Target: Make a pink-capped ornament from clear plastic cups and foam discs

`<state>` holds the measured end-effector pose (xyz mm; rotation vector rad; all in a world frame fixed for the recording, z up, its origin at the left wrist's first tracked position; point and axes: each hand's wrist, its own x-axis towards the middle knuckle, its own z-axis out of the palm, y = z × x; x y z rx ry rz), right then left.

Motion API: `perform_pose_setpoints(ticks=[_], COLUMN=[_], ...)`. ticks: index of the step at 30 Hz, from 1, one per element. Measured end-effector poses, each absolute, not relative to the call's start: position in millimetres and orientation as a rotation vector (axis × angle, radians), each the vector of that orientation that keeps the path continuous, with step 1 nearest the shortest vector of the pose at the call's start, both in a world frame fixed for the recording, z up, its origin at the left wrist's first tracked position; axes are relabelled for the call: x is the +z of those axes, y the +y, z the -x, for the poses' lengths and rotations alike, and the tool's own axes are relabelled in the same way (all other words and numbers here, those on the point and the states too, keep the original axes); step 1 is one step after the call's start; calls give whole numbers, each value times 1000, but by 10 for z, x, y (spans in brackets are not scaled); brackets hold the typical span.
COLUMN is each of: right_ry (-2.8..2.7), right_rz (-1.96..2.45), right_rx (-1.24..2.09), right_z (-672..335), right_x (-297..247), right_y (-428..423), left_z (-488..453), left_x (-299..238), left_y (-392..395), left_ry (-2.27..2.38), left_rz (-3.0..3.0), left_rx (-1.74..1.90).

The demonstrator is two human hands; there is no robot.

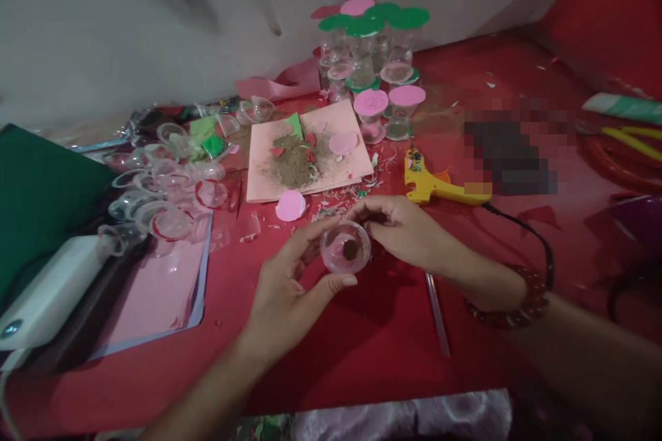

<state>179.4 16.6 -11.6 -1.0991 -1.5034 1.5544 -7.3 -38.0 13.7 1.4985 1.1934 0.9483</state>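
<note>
My left hand (294,289) is closed round a small clear plastic cup (338,263) whose open mouth faces me; a dark brown spot and a pinkish patch show inside it. On the cup's far right side, my right hand (400,231) has its fingers curled against the wall, their tips partly hidden. Just beyond the hands lies a pink paper disc (290,205). Behind it, brown powder (294,162) with paper scraps covers a folded pale pink sheet (258,179). A yellow glue gun (434,189) rests past my right hand.
Clear cups (170,220) are heaped at the left beside pink paper sheets (155,289) and a white power strip (52,293). Joined cups with green discs (362,26) and pink discs (371,103) stand at the back. A glue stick (437,317) lies near my right forearm, and the gun's cord (532,234) trails right.
</note>
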Motion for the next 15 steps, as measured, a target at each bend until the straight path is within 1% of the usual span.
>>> perform_pose_setpoints(ticks=[7, 15], right_ry=[-1536, -1552], right_rz=[1132, 1093], right_rx=[1461, 1470], right_z=[-1847, -1875], right_x=[-42, 77], right_y=[198, 179], left_z=[70, 70], left_x=[163, 165], left_y=[-383, -385], left_ry=[1207, 1193], left_rz=[-1515, -1534], left_rx=[946, 957])
